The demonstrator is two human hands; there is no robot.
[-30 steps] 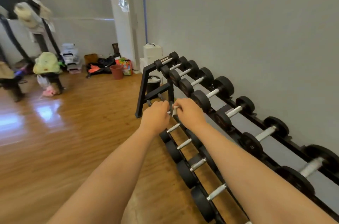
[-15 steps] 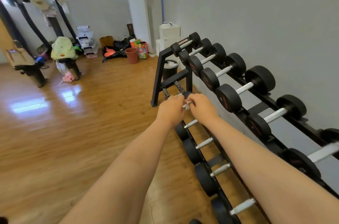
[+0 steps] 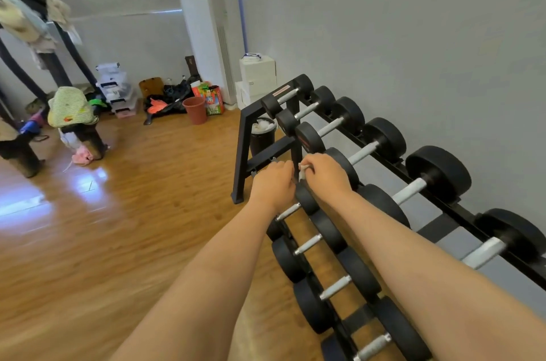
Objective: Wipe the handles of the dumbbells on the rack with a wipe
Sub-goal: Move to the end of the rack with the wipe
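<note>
the small white crumpled wipe (image 3: 302, 173) shows as a narrow strip between the two hands, pinched in the curled fingers of the right grip (image 3: 325, 173), at the far end of the black metal two-tier rack (image 3: 246, 136). the left grip (image 3: 273, 183) sits just beside it, knuckles up and fingers folded away from the camera; i cannot tell whether it clasps the wipe, a handle, or nothing. just below both grips runs the lower row of black round-headed dumbbells with ribbed silver handles (image 3: 288, 211); just past the right grip, the upper row's larger heads and pale handles (image 3: 362, 152) run along the grey wall. beyond the grips stands a dark bin (image 3: 261, 136), and to the left of the left grip lies the glossy wooden floor (image 3: 133, 198). the likely trouble: the wipe is bunched so small that it may touch only part of a handle or slip from the pinch, and the tight gap between heads could scrape knuckles or leave a handle skipped.
</note>
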